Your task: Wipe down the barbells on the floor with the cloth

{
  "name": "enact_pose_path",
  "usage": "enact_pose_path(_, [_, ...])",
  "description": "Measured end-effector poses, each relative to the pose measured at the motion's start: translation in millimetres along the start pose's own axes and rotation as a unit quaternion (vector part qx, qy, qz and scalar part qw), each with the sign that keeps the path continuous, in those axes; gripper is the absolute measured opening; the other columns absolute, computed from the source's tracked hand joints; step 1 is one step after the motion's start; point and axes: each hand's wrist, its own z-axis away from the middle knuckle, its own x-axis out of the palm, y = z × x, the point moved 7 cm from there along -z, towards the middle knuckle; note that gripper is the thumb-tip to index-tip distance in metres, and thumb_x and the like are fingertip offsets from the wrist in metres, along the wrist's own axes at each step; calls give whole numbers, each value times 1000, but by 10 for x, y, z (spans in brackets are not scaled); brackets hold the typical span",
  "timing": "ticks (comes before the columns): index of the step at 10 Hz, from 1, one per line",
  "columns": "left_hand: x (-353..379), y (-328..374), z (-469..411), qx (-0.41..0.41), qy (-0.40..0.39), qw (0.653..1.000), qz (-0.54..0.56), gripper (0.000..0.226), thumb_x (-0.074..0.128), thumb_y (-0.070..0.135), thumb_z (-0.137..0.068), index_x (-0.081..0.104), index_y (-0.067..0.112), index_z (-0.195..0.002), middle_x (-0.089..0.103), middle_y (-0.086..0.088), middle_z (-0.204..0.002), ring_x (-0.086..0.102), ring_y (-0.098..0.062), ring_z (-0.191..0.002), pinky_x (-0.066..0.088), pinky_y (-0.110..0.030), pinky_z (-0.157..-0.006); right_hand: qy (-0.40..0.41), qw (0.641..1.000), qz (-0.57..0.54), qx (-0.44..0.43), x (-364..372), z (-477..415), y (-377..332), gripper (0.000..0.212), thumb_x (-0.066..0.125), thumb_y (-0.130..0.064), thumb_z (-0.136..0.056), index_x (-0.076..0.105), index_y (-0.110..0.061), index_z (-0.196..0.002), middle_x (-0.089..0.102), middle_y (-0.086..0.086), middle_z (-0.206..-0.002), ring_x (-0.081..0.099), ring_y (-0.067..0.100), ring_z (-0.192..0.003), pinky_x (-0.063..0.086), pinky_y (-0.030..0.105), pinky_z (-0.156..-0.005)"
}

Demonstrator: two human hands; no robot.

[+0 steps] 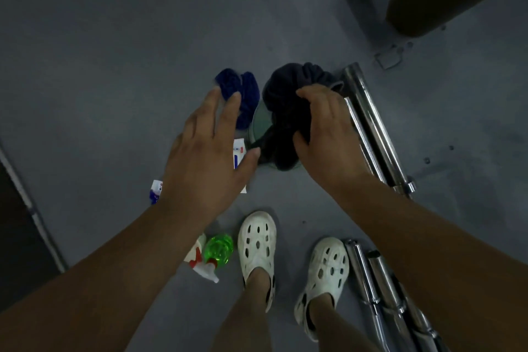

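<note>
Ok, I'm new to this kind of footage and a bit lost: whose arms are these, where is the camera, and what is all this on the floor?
There is no machine here. A person wears one camera on the head, looking down, so you see their own arms and their feet in white perforated clogs.

The right hand grips a crumpled dark cloth over what looks like a round greenish-grey container. The left hand is open, fingers spread, above a bright blue cloth and a white printed packet; whether it touches them is unclear.

On the grey floor, shiny chrome barbells lie just right of the right hand, with more beside the right foot. A green spray bottle with a white trigger lies by the left foot.
</note>
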Motion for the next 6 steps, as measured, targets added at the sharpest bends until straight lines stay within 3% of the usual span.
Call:
enact_pose_path(1, [228,-125,-155,0,-19,1000,3,79,42,58,-91,19,18,-156,16,-11,-162,29,-34,-142,41,-53,-103,-120,988,95,39,522,45,344,71,59,-25,-95,22,-21,-155,31,8,-158,27,33,-146,27,54,-119])
enact_pose_path(2, [377,-155,-257,-4,-33,999,1,81,47,56,-91,17,19,-157,14,-9,-163,26,-32,-144,41,-53,-104,-246,947,202,50,915,171,568,68,38,-42,-104,0,-31,-159,-2,0,-168,1,31,-154,7,59,-121])
enact_pose_path(3, [379,-77,-287,2,-47,999,3,82,51,54,-92,15,21,-157,12,-8,-164,25,-31,-145,40,-52,-105,-272,939,205,53,857,69,528,69,35,-50,-103,-2,-33,-159,-7,-3,-168,-3,31,-154,10,61,-120])
enact_pose_path(4, [142,74,-255,7,-51,999,6,83,50,54,-91,14,21,-157,12,-9,-164,25,-32,-145,40,-53,-106,-286,935,196,73,536,45,390,76,41,-54,-100,-3,-35,-159,-9,-4,-168,-6,30,-154,19,61,-119])
enact_pose_path(6, [-925,572,-218,41,-5,999,16,81,51,53,-92,16,21,-156,12,-9,-163,26,-33,-144,40,-53,-105,-137,961,229,77,-868,-37,-208,73,37,-59,-100,5,-31,-159,1,3,-169,-4,30,-155,14,54,-122])
